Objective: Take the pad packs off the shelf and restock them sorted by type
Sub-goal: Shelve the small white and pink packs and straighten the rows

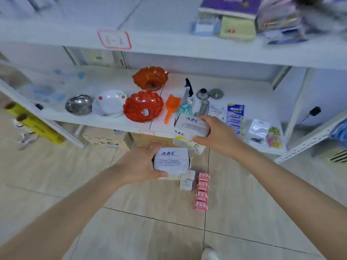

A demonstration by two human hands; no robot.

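My left hand point(142, 164) grips a white pad pack printed ABC point(170, 161), held above the floor in front of the shelf. My right hand point(216, 136) holds a small stack of packs at the shelf's front edge: two white ABC packs point(191, 124) on top of a greenish-white pack point(185, 144). Down on the floor tiles lie several small pink packs point(202, 191) in a column, and small white packs point(186, 183) beside them, partly hidden under my left hand's pack.
The white shelf board point(105, 119) carries a steel bowl point(78, 105), a flowered white bowl point(109, 103), two orange bowls point(143, 106), an orange scoop point(170, 106), a spray bottle point(185, 98), batteries point(235, 117) and small bags. Cardboard boxes point(107, 139) sit underneath. Yellow rolls point(33, 124) lean at left.
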